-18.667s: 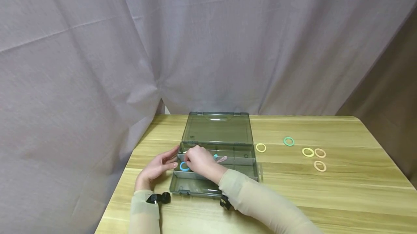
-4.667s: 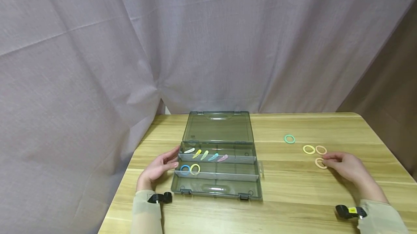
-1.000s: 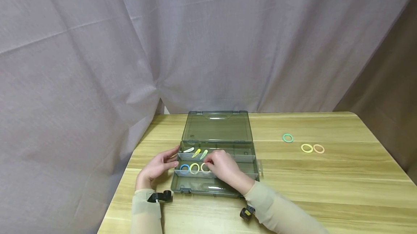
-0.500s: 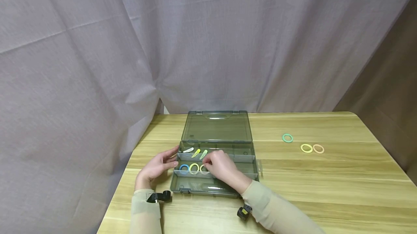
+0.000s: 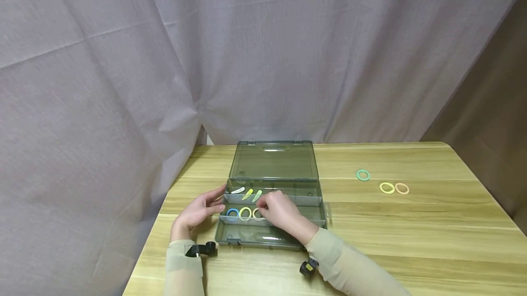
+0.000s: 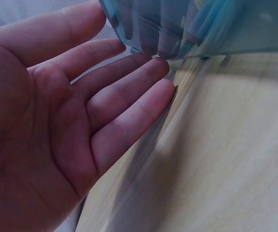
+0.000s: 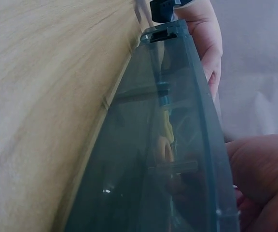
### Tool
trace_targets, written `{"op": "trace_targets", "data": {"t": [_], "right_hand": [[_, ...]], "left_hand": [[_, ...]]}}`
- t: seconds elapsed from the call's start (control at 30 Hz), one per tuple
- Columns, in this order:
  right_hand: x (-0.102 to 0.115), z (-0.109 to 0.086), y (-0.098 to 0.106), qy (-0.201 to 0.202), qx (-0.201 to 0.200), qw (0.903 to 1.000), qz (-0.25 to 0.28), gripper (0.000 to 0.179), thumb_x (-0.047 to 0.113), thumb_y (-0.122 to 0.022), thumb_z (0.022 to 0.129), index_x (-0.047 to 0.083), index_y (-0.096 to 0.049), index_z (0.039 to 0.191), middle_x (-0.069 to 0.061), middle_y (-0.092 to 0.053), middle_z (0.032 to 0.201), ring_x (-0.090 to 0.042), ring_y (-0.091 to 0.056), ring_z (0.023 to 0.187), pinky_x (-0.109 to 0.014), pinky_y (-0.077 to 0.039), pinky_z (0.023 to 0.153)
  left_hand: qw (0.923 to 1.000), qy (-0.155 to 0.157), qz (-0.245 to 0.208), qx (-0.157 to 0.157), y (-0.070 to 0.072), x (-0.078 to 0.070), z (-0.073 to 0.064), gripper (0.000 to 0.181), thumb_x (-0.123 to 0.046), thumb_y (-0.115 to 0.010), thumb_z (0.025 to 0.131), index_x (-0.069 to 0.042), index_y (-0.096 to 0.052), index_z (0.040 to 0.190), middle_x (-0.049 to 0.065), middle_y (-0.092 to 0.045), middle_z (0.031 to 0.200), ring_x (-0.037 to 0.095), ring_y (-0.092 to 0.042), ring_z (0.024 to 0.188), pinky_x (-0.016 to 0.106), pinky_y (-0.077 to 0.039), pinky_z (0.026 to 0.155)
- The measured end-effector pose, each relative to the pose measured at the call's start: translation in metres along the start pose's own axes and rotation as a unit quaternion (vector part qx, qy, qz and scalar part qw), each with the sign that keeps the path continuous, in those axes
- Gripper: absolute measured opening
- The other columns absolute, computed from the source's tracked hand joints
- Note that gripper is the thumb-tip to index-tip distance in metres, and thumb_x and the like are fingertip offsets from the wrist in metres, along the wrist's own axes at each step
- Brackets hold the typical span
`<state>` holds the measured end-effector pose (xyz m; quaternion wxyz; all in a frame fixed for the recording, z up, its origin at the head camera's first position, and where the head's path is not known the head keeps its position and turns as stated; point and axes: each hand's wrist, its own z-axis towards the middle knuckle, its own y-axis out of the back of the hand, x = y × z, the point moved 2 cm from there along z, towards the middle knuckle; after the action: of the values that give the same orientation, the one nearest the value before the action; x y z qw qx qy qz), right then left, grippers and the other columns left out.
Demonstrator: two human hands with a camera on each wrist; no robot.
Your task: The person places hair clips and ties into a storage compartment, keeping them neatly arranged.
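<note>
A translucent dark-green compartment box (image 5: 271,233) lies with its lid (image 5: 273,161) folded back. My left hand (image 5: 199,211) rests against the box's left end, its fingers nearly straight, as the left wrist view shows. Over the middle compartment, my right hand (image 5: 280,209) pinches a peach ring (image 5: 256,213), partly hidden by the fingers. To its left in that compartment stand a yellow ring (image 5: 245,212) and a blue ring (image 5: 232,214). White (image 5: 238,190), yellow (image 5: 248,194) and green hair clips (image 5: 257,195) sit in the back compartment; my right hand covers the space beside them.
Right of the box on the wooden table (image 5: 391,241) lie a green ring (image 5: 362,175), a yellow ring (image 5: 387,188) and a peach ring (image 5: 402,189). A grey curtain (image 5: 263,58) hangs behind and along the left side.
Since 4.7 s ago, my right hand has brought a peach ring from the table into the middle compartment. A yellow ring entered earlier. Over the last second, the hands barely move.
</note>
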<state>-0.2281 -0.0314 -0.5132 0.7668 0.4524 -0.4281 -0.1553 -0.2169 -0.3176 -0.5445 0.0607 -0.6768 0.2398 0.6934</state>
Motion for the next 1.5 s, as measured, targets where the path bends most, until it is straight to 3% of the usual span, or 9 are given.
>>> {"op": "trace_targets", "data": {"t": [0.23, 0.5, 0.77, 0.9, 1.0, 1.3, 1.5], "right_hand": [[0.0, 0.001, -0.001, 0.018, 0.024, 0.9994, 0.02, 0.011, 0.002, -0.08, 0.092, 0.007, -0.085, 0.1, -0.005, -0.081, 0.096, -0.019, -0.077, 0.089, -0.038, -0.065, 0.082], [-0.001, 0.0, 0.003, 0.017, 0.025, 0.999, 0.032, 0.011, 0.002, -0.08, 0.092, 0.007, -0.085, 0.101, -0.004, -0.082, 0.095, -0.018, -0.077, 0.089, -0.037, -0.065, 0.082], [-0.013, -0.003, 0.021, 0.016, 0.034, 0.996, 0.081, 0.015, 0.005, -0.077, 0.095, 0.007, -0.084, 0.108, -0.001, -0.081, 0.099, -0.014, -0.076, 0.09, -0.035, -0.064, 0.081], [-0.031, -0.009, 0.038, 0.003, 0.042, 0.9926, 0.114, 0.015, 0.01, -0.077, 0.098, 0.007, -0.083, 0.111, 0.003, -0.08, 0.1, -0.007, -0.071, 0.085, -0.028, -0.06, 0.075], [-0.047, -0.015, 0.053, -0.005, 0.023, 0.991, 0.132, 0.013, 0.01, -0.078, 0.098, 0.007, -0.083, 0.11, 0.006, -0.079, 0.097, -0.004, -0.066, 0.079, -0.025, -0.057, 0.071], [-0.109, -0.041, 0.103, -0.071, -0.024, 0.9846, 0.158, 0.02, 0.015, -0.078, 0.099, 0.004, -0.081, 0.116, -0.005, -0.08, 0.109, -0.014, -0.072, 0.095, -0.027, -0.061, 0.082], [-0.154, -0.067, 0.134, -0.116, -0.055, 0.98, 0.152, 0.027, 0.017, -0.076, 0.101, 0.001, -0.079, 0.122, -0.01, -0.08, 0.112, -0.015, -0.073, 0.094, -0.023, -0.059, 0.08]], "left_hand": [[1.0, -0.003, -0.002, 0.0, -0.001, 0.0, -0.001, 0.074, -0.004, -0.066, 0.104, 0.009, -0.025, 0.164, 0.028, -0.021, 0.172, 0.049, -0.037, 0.151, 0.046, -0.035, 0.123], [1.0, -0.005, -0.001, 0.003, -0.001, 0.0, 0.0, 0.074, -0.005, -0.066, 0.105, 0.01, -0.024, 0.164, 0.028, -0.02, 0.172, 0.049, -0.036, 0.151, 0.045, -0.035, 0.123], [1.0, -0.004, 0.001, 0.0, -0.001, -0.002, -0.001, 0.074, -0.005, -0.066, 0.105, 0.01, -0.025, 0.164, 0.029, -0.021, 0.171, 0.049, -0.036, 0.151, 0.047, -0.034, 0.123], [1.0, -0.003, 0.001, -0.001, -0.001, -0.001, -0.001, 0.074, -0.006, -0.066, 0.105, 0.01, -0.025, 0.164, 0.029, -0.021, 0.171, 0.049, -0.036, 0.151, 0.046, -0.034, 0.123], [1.0, -0.001, -0.002, 0.0, -0.001, -0.001, 0.0, 0.074, -0.006, -0.066, 0.105, 0.01, -0.025, 0.164, 0.028, -0.021, 0.171, 0.049, -0.036, 0.151, 0.046, -0.035, 0.123], [1.0, -0.001, -0.003, 0.001, -0.001, -0.001, 0.0, 0.074, -0.005, -0.066, 0.105, 0.01, -0.025, 0.164, 0.028, -0.021, 0.171, 0.049, -0.036, 0.151, 0.042, -0.037, 0.122], [1.0, 0.0, -0.002, 0.001, -0.001, -0.001, 0.0, 0.075, -0.006, -0.067, 0.104, 0.01, -0.024, 0.164, 0.028, -0.021, 0.172, 0.048, -0.036, 0.151, 0.043, -0.036, 0.122]]}}
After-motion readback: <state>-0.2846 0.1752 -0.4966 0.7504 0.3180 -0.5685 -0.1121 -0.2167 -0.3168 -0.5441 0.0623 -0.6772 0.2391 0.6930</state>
